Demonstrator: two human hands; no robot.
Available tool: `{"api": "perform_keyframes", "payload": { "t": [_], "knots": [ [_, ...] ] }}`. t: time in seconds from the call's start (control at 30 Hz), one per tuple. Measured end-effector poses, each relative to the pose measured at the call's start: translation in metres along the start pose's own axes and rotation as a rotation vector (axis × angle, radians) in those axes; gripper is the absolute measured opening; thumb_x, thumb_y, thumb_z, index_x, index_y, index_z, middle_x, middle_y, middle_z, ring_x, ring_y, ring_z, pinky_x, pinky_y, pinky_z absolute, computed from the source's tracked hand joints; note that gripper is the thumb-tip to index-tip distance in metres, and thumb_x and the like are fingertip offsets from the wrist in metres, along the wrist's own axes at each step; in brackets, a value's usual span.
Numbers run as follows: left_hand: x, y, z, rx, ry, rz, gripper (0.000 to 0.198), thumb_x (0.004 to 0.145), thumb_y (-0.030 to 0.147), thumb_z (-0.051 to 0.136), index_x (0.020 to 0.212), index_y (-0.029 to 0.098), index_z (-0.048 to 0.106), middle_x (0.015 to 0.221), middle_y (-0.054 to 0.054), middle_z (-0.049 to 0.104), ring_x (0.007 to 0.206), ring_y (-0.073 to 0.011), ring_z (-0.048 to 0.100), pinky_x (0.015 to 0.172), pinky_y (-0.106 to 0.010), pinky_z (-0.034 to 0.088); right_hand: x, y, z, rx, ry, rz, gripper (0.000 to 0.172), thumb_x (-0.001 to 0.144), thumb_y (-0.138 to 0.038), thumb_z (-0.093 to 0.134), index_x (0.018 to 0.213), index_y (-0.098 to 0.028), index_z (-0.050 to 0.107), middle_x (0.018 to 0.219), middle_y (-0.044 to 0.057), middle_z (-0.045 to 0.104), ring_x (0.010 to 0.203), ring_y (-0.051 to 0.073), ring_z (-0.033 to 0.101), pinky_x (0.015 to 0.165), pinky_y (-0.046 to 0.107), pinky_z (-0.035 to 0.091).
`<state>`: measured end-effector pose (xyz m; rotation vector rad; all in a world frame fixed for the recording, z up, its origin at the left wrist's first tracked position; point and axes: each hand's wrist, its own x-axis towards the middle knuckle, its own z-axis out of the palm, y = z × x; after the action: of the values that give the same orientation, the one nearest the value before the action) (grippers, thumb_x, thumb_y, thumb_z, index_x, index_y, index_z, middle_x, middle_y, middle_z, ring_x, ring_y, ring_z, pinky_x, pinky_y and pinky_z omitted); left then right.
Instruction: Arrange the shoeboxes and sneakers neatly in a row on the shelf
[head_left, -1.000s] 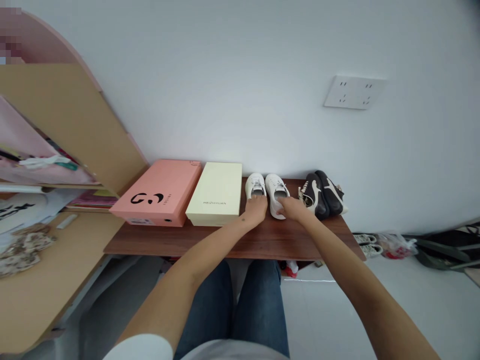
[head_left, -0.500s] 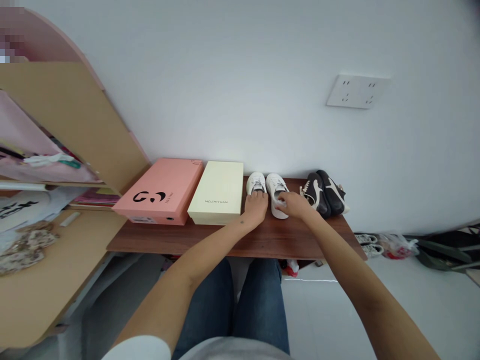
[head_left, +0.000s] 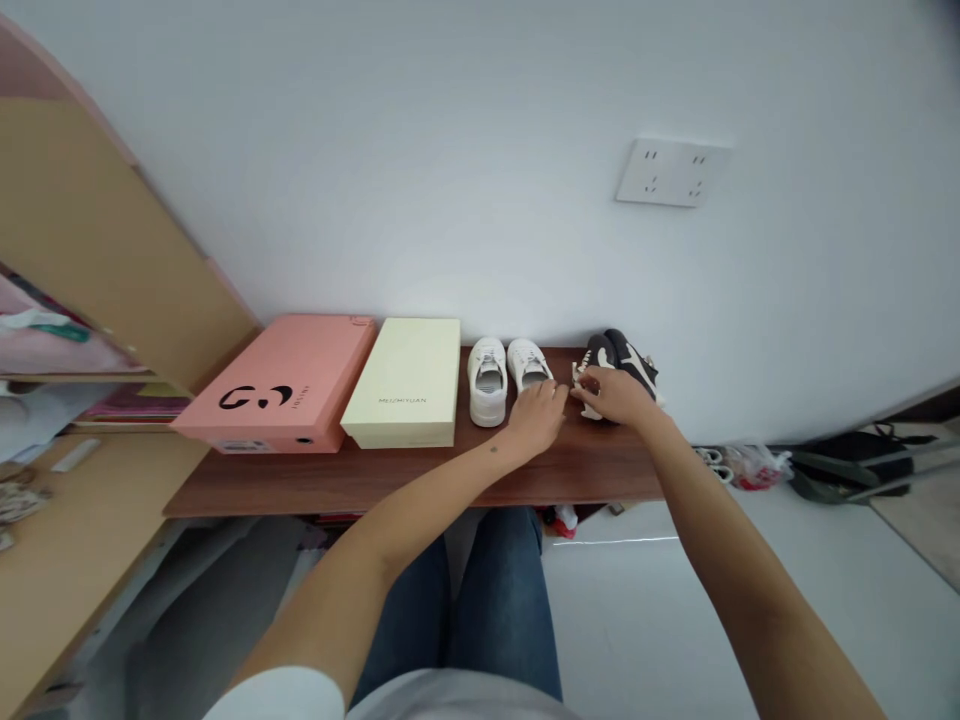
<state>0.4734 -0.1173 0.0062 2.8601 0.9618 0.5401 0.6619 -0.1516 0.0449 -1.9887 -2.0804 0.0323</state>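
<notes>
A pair of white lace-up sneakers stands side by side on a brown wooden board, the left sneaker [head_left: 487,385] fully visible and the right sneaker [head_left: 528,358] partly covered. In front of the right one's heel is my left hand [head_left: 538,415], its fingers stretched to the right and holding nothing visible. My right hand [head_left: 611,393] is at the dark sneakers [head_left: 630,355] with white markings, partly hiding the nearer one. Its fingers are bent but apart, with the thumb near the laces; whether they touch the shoe is unclear.
A pink shoe box [head_left: 292,370] and a cream shoe box [head_left: 409,375] lie left of the sneakers on the wooden board [head_left: 300,485]. The wall behind has a socket plate [head_left: 670,172]. At left stands a desk [head_left: 90,530]; a plastic bag [head_left: 757,467] sits on the floor at right.
Both hands have left the white sneakers and moved right; the left is now by the right sneaker's heel, the right at the dark sneakers. The view has shifted slightly right.
</notes>
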Motion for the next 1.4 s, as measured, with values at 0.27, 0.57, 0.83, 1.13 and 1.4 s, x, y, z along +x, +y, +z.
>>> {"api": "perform_keyframes", "payload": {
  "t": [0.27, 0.57, 0.83, 1.13, 1.4],
  "knots": [
    [0.027, 0.040, 0.076, -0.565, -0.004, -0.092, 0.077, 0.081, 0.029, 0.069, 0.144, 0.009, 0.029, 0.142, -0.024, 0.043, 0.133, -0.0319, 0.043, 0.110, -0.046, 0.036, -0.027, 0.099, -0.002, 0.052, 0.216, 0.271, 0.035, 0.086, -0.040, 0.059, 0.110, -0.015, 0.064, 0.113, 0.015, 0.068, 0.106, 0.028, 0.061, 0.095, 0.039, 0.044],
    [0.068, 0.049, 0.112, -0.830, -0.008, -0.423, 0.072, 0.072, 0.034, 0.079, 0.133, 0.013, 0.048, 0.134, -0.017, 0.057, 0.125, -0.0292, 0.054, 0.104, -0.037, 0.041, -0.046, 0.164, 0.042, 0.693, -0.044, 0.523, 0.052, 0.056, -0.049, 0.082, 0.092, -0.017, 0.064, 0.087, 0.005, 0.071, 0.084, 0.022, 0.064, 0.076, 0.031, 0.051],
    [0.079, 0.043, 0.094, -0.669, -0.132, -0.345, 0.040, 0.075, 0.041, 0.075, 0.102, 0.016, 0.060, 0.106, -0.008, 0.069, 0.100, -0.0252, 0.065, 0.086, -0.032, 0.049, -0.043, 0.152, 0.043, 0.706, 0.089, 0.421, 0.051, 0.056, -0.050, 0.080, 0.091, -0.018, 0.062, 0.084, 0.003, 0.071, 0.080, 0.021, 0.063, 0.073, 0.029, 0.051],
    [0.082, 0.043, 0.060, -0.364, -0.256, -0.081, 0.037, 0.085, 0.040, 0.063, 0.112, 0.015, 0.055, 0.114, -0.015, 0.067, 0.108, -0.0303, 0.062, 0.087, -0.037, 0.049, -0.026, 0.136, 0.014, -0.096, -0.095, 0.254, 0.041, 0.066, -0.045, 0.078, 0.093, -0.020, 0.060, 0.090, 0.008, 0.070, 0.087, 0.027, 0.065, 0.071, 0.030, 0.046],
    [0.097, 0.045, 0.045, -0.126, -0.442, 0.058, 0.035, 0.081, 0.034, 0.068, 0.109, 0.016, 0.058, 0.115, -0.016, 0.066, 0.107, -0.0314, 0.064, 0.088, -0.039, 0.050, -0.017, 0.109, 0.003, -0.306, -0.319, 0.190, 0.035, 0.071, -0.036, 0.077, 0.097, -0.023, 0.058, 0.094, 0.009, 0.070, 0.088, 0.028, 0.066, 0.069, 0.031, 0.045]
  ]
}}
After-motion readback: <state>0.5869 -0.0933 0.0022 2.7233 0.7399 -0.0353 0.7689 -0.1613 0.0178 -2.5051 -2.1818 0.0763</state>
